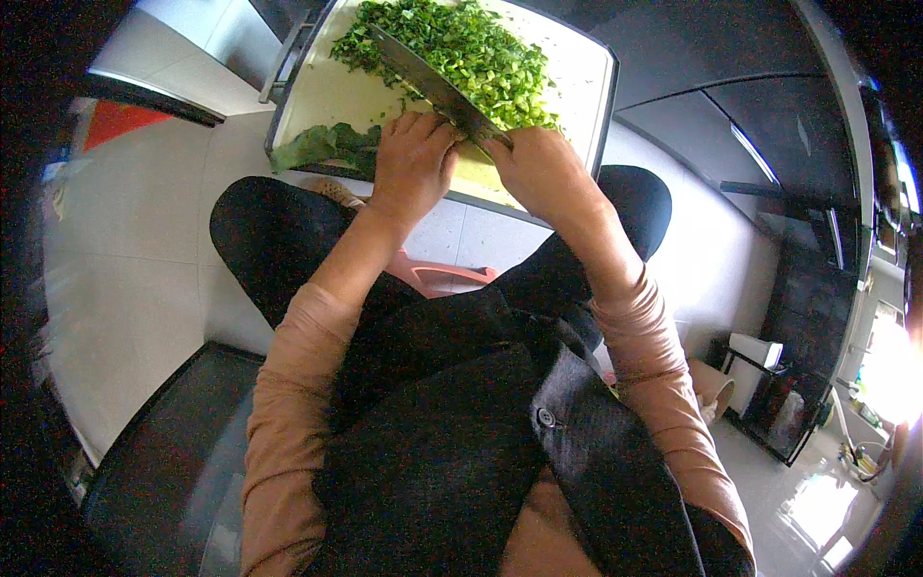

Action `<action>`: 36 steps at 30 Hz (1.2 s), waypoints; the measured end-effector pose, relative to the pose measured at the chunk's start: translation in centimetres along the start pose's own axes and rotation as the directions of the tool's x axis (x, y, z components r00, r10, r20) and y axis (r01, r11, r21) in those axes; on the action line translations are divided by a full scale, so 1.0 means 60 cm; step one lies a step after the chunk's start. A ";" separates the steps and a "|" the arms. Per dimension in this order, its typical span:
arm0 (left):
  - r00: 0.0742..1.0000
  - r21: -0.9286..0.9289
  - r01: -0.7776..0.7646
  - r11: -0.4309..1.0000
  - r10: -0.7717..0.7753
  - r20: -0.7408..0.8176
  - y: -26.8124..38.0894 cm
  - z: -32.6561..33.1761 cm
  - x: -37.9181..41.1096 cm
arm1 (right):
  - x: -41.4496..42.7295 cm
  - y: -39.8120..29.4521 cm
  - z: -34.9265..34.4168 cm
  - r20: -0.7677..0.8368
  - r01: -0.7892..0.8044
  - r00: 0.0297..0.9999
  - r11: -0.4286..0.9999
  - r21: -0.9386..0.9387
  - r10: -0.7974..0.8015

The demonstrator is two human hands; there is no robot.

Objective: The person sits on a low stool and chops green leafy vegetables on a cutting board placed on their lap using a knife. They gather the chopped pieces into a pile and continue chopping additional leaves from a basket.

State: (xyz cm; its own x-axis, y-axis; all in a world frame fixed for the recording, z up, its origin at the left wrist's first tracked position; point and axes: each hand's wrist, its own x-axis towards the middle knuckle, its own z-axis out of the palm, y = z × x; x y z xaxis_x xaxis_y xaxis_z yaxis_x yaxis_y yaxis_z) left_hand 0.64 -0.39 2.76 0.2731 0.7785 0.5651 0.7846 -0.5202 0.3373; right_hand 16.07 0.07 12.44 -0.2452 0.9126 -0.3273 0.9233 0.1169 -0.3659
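A rectangular cutting board (577,61) with a dark edge lies in front of my knees. Chopped leafy greens (476,54) are heaped over its far part. My right hand (541,169) is closed around the handle of a cleaver (425,76), whose broad blade points to the upper left across the board, beside the heap. With fingers bent, my left hand (414,162) presses on a bunch of leafy greens (328,144) close to the blade's handle end. The leaves stick out to the left, over the near edge of the board. What lies under the fingers is mostly hidden.
A pink plastic stool part (447,278) shows between my knees. Dark cabinets (735,144) stand along the right. At the lower left is a dark, flat-topped object (180,433). A metal handle (285,61) adjoins the board's left side. A black rack (764,411) stands at the lower right.
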 end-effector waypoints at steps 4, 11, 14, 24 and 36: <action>0.999 -0.113 -0.045 0.993 0.042 -0.036 -0.015 0.012 -0.008 | -0.028 0.028 0.011 -0.078 0.043 0.996 0.996 0.079 -0.037; 0.990 -0.224 -0.090 0.971 0.062 -0.129 -0.009 0.029 0.011 | -0.069 0.053 -0.012 -0.087 -0.035 0.995 0.996 0.077 0.041; 0.993 -0.230 -0.082 0.970 0.060 -0.099 -0.005 0.032 0.015 | -0.080 0.052 -0.021 -0.119 -0.040 0.992 0.996 0.083 0.049; 0.994 -0.221 -0.052 0.974 0.031 -0.101 -0.009 0.044 0.010 | -0.112 0.063 -0.030 -0.083 -0.056 0.995 0.996 0.066 0.062; 1.000 -0.227 -0.014 0.974 0.013 -0.008 -0.007 0.040 0.008 | -0.055 0.052 -0.010 -0.049 0.034 0.998 0.997 0.066 -0.030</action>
State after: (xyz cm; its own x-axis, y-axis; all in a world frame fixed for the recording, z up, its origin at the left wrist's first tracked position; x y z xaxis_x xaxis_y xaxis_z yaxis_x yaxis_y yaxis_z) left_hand 1.78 1.02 1.09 0.2787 0.7689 0.5754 0.6342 -0.5973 0.4910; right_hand 19.94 -2.33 12.87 -0.2585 0.9266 -0.2731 0.8928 0.1212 -0.4337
